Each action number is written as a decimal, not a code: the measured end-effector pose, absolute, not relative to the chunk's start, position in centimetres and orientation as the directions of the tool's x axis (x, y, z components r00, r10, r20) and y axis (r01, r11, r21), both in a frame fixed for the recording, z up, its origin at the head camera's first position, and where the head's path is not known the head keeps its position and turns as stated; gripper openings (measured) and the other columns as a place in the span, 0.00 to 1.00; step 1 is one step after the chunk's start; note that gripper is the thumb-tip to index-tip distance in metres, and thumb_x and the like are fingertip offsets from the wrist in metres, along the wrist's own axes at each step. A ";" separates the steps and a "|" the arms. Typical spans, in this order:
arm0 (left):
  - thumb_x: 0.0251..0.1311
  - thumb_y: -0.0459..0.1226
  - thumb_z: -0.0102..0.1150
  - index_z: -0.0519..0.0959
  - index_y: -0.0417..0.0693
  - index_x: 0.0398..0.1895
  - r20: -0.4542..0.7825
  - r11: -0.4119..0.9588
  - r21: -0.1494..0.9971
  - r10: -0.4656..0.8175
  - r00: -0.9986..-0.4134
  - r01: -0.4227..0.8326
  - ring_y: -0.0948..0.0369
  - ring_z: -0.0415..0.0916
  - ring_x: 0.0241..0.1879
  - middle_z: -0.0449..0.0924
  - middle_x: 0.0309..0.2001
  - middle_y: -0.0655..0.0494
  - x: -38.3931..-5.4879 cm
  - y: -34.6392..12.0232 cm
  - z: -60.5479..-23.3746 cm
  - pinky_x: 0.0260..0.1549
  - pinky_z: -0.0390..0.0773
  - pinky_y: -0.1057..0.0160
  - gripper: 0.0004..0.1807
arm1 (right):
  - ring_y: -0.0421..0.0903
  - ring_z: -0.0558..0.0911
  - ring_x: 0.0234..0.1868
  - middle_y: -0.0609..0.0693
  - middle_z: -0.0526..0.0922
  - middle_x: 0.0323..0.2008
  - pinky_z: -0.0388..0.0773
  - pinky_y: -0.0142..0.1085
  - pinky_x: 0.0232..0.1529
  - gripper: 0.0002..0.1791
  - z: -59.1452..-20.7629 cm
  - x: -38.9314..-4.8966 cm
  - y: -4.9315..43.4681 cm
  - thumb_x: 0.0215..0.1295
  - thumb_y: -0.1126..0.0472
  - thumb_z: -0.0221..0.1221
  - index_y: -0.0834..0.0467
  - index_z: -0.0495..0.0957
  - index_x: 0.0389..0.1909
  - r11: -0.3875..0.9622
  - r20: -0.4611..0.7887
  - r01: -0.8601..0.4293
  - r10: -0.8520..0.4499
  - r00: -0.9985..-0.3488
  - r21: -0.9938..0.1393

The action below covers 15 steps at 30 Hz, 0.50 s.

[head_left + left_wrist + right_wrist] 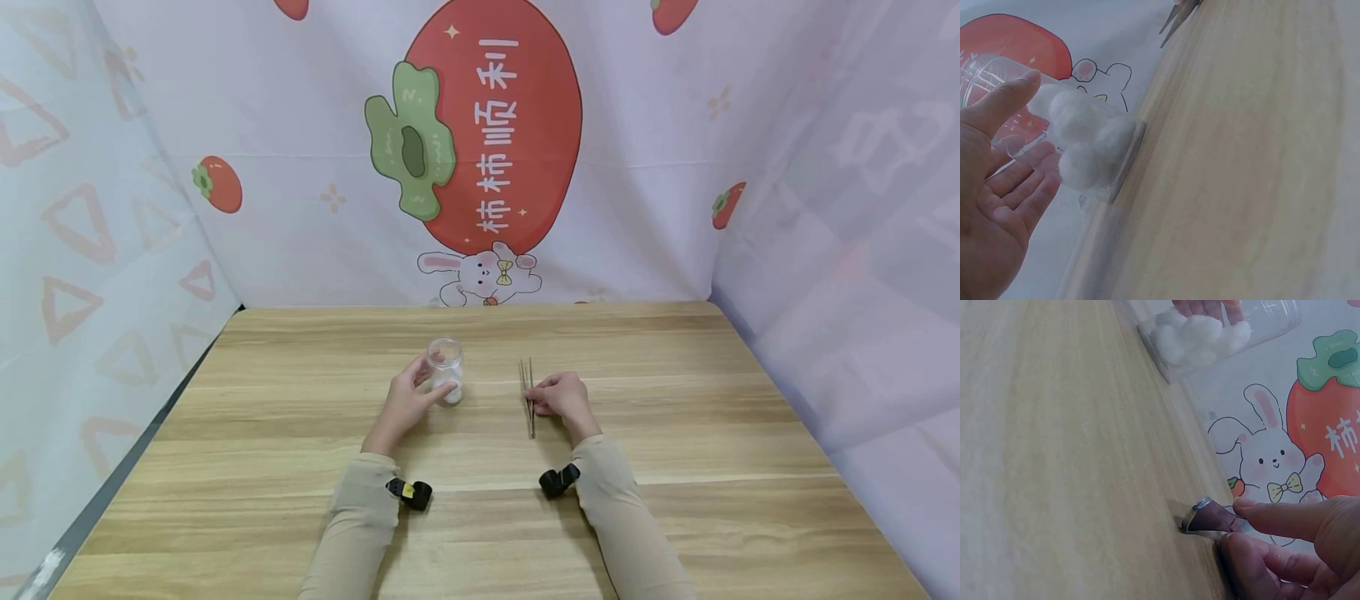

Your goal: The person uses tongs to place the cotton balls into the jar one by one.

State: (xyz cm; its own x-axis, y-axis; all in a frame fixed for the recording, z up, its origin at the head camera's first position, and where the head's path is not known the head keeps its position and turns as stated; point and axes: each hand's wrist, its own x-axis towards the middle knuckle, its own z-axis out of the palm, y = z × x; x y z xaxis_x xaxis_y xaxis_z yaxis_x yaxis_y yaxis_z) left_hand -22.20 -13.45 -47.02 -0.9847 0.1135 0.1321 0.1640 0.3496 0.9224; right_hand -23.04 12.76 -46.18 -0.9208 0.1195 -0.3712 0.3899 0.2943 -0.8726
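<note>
A clear jar point(446, 356) with several white cotton balls point(1079, 134) in its lower part stands on the table, left of the middle. My left hand point(405, 406) holds it from the left side, the thumb across the near wall and the fingers round the far side. To the right, my right hand point(564, 400) pinches a pair of metal tweezers point(532, 423) between thumb and forefinger. Their two tips point toward the back of the table and stand apart. In the right wrist view the joined end of the tweezers point(1210, 517) is close over the wood.
The wooden table point(480, 533) reaches back to a white curtain point(637, 217) printed with a large red persimmon and a rabbit. More curtain hangs along the left and right sides. A small black camera point(415, 495) is strapped at each wrist.
</note>
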 end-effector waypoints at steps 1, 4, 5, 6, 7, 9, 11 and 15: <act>0.54 0.38 0.70 0.68 0.40 0.65 0.132 0.351 0.922 0.116 -0.985 0.164 0.47 0.71 0.65 0.73 0.64 0.43 -22.2 -13.4 -47.0 0.70 0.71 0.54 0.35 | 0.33 0.75 0.13 0.45 0.78 0.15 0.79 0.21 0.16 0.09 -46.1 -23.0 12.7 0.54 0.70 0.68 0.71 0.81 0.34 0.308 -0.370 0.390 0.124 -0.921 -0.868; 0.54 0.39 0.69 0.68 0.41 0.65 0.129 0.357 0.920 0.118 -0.985 0.163 0.47 0.71 0.65 0.72 0.65 0.43 -22.2 -13.4 -47.0 0.71 0.70 0.54 0.35 | 0.33 0.74 0.12 0.46 0.79 0.16 0.78 0.21 0.15 0.10 -46.0 -23.0 12.7 0.53 0.69 0.68 0.70 0.82 0.35 0.345 -0.364 0.388 0.136 -0.921 -0.854; 0.54 0.39 0.69 0.68 0.41 0.65 0.128 0.359 0.919 0.117 -0.985 0.162 0.47 0.71 0.65 0.72 0.65 0.43 -22.2 -13.4 -47.0 0.71 0.70 0.53 0.35 | 0.33 0.74 0.12 0.46 0.79 0.16 0.77 0.21 0.15 0.10 -46.0 -23.0 12.7 0.53 0.68 0.69 0.70 0.83 0.35 0.356 -0.358 0.385 0.141 -0.923 -0.852; 0.54 0.39 0.69 0.68 0.41 0.65 0.129 0.361 0.918 0.117 -0.985 0.163 0.47 0.71 0.65 0.73 0.65 0.43 -22.2 -13.3 -47.0 0.71 0.70 0.53 0.35 | 0.33 0.74 0.12 0.46 0.79 0.15 0.77 0.21 0.15 0.10 -46.0 -23.1 12.7 0.53 0.68 0.69 0.70 0.83 0.34 0.362 -0.356 0.385 0.145 -0.923 -0.849; 0.54 0.39 0.69 0.68 0.41 0.65 0.130 0.362 0.917 0.118 -0.984 0.165 0.47 0.71 0.65 0.73 0.65 0.43 -22.2 -13.3 -47.0 0.71 0.70 0.53 0.35 | 0.33 0.74 0.12 0.46 0.79 0.15 0.78 0.21 0.15 0.10 -46.0 -23.1 12.7 0.53 0.68 0.69 0.70 0.83 0.34 0.367 -0.350 0.380 0.148 -0.925 -0.849; 0.54 0.38 0.69 0.68 0.40 0.64 0.137 0.362 0.916 0.122 -0.983 0.172 0.47 0.72 0.64 0.73 0.64 0.42 -22.2 -13.2 -46.9 0.71 0.70 0.53 0.35 | 0.33 0.74 0.11 0.45 0.78 0.15 0.78 0.22 0.15 0.10 -46.0 -23.1 12.8 0.52 0.68 0.69 0.70 0.83 0.34 0.367 -0.343 0.374 0.150 -0.927 -0.851; 0.54 0.38 0.69 0.69 0.40 0.64 0.140 0.362 0.915 0.125 -0.982 0.177 0.47 0.72 0.64 0.74 0.64 0.42 -22.2 -13.0 -46.9 0.70 0.71 0.53 0.34 | 0.33 0.74 0.11 0.46 0.78 0.14 0.79 0.22 0.16 0.10 -46.1 -23.1 12.9 0.53 0.69 0.69 0.71 0.83 0.34 0.367 -0.337 0.369 0.150 -0.929 -0.854; 0.54 0.37 0.69 0.69 0.39 0.64 0.156 0.363 0.911 0.135 -0.978 0.196 0.47 0.73 0.63 0.74 0.63 0.41 -22.1 -12.8 -46.8 0.69 0.72 0.53 0.34 | 0.33 0.75 0.12 0.45 0.79 0.14 0.80 0.22 0.17 0.09 -46.2 -23.2 13.1 0.53 0.69 0.68 0.71 0.82 0.34 0.351 -0.342 0.373 0.149 -0.928 -0.859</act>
